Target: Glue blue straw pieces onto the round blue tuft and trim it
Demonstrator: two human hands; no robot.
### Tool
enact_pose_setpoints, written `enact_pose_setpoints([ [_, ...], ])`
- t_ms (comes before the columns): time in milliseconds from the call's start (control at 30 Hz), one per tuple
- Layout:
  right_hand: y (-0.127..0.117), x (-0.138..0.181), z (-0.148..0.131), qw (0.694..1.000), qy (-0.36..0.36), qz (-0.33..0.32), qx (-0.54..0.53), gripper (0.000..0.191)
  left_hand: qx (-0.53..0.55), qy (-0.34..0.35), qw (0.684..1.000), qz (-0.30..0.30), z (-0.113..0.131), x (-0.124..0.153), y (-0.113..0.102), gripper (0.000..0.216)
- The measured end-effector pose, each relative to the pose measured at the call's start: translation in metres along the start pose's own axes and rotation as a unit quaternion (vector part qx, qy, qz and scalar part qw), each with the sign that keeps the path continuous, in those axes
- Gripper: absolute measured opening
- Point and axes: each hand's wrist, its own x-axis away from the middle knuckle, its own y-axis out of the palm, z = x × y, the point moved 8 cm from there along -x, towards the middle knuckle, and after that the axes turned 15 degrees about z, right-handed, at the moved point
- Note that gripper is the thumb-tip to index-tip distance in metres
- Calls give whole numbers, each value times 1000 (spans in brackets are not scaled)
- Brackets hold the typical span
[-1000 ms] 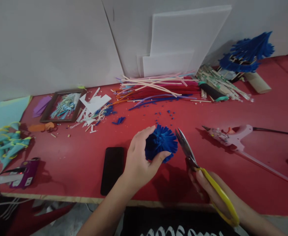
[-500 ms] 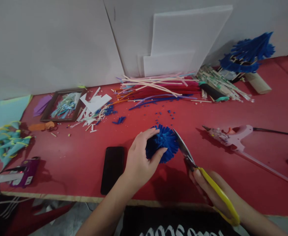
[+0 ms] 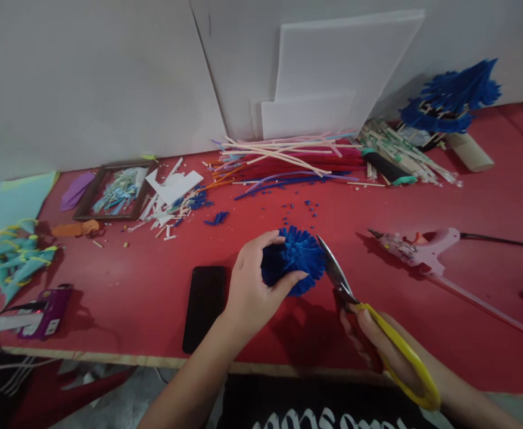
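My left hand (image 3: 255, 277) is closed around a blue fringed pompom-like piece (image 3: 304, 259), thumb in front and fingers behind it. In my right hand (image 3: 373, 333) is a pair of scissors (image 3: 407, 351) with yellow handles, gripped through the handle. The blades (image 3: 335, 268) point up and left, their tips just beside the right edge of the blue piece. Small blue clippings (image 3: 311, 208) are scattered on the red table beyond it. To the left of my left wrist lies a black phone (image 3: 204, 310).
A pink glue gun (image 3: 435, 253) with its cord lies at right. Pipe-cleaner-like coloured sticks (image 3: 283, 158) are piled at the back. Farther left are a brown frame (image 3: 83, 205) holding scraps, teal cones (image 3: 18, 259) and a purple power strip (image 3: 56, 313). Blue fringed pieces (image 3: 460, 89) stand back right.
The fingers of my left hand have shifted slightly left on the blue piece. The scissors have moved a little to the right, their tips still close to its edge.
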Motion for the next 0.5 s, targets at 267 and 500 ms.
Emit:
enact_pose_setpoints([
  [267,-3,-1,-2,999,-28,19,-7,74,41,5,997,-62,1,-4,4,51],
  [500,-16,-1,18,992,-34,109,43,68,-3,35,999,0,8,0,-6,48],
])
